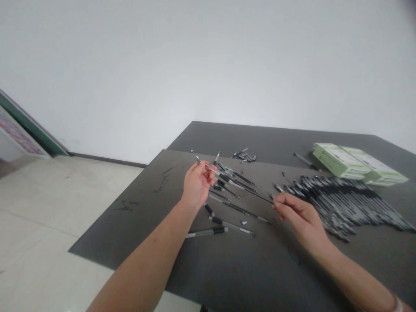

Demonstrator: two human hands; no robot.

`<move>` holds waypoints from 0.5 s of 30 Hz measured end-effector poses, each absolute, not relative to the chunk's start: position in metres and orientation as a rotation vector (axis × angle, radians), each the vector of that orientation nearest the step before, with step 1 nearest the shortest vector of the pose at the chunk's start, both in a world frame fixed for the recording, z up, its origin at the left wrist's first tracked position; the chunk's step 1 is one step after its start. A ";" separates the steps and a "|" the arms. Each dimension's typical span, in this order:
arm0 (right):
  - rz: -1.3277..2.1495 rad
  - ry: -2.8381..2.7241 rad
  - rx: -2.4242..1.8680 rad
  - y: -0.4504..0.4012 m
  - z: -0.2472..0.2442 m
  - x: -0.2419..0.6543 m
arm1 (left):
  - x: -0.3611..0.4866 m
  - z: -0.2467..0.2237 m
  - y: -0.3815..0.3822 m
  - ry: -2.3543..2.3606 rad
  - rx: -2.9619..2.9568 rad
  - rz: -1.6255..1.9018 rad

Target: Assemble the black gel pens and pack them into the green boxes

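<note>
The left hand [200,177] pinches a pen [224,177] and the right hand [297,216] its thin refill [258,196], above a dark table [211,260] strewn with pen parts [217,220]; pale floor [65,199] lies left, white wall [208,65] behind.

A clear, black-banded pen barrel [223,177] and dark refill [260,196] slant in line.

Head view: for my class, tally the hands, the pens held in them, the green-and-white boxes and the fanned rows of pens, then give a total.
Hands (left hand, right hand): 2
Held pen: 1
Green-and-white boxes: 2
Fanned row of pens: 1
Total: 6
</note>
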State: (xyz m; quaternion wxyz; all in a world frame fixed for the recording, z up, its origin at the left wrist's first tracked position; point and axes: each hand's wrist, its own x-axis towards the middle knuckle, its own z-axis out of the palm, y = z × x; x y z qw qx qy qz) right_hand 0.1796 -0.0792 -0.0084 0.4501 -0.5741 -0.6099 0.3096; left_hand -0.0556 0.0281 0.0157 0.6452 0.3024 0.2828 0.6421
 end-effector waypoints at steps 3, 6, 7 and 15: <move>0.796 -1.472 -1.348 -0.083 -0.009 0.182 | -0.056 0.014 0.030 0.639 0.680 1.462; 0.781 -1.476 -1.297 -0.085 -0.005 0.183 | -0.056 0.013 0.031 0.632 0.682 1.467; 0.771 -1.482 -1.289 -0.086 -0.003 0.182 | -0.056 0.013 0.031 0.632 0.682 1.467; 0.741 -1.488 -1.307 -0.086 0.000 0.179 | -0.056 0.014 0.031 0.643 0.670 1.451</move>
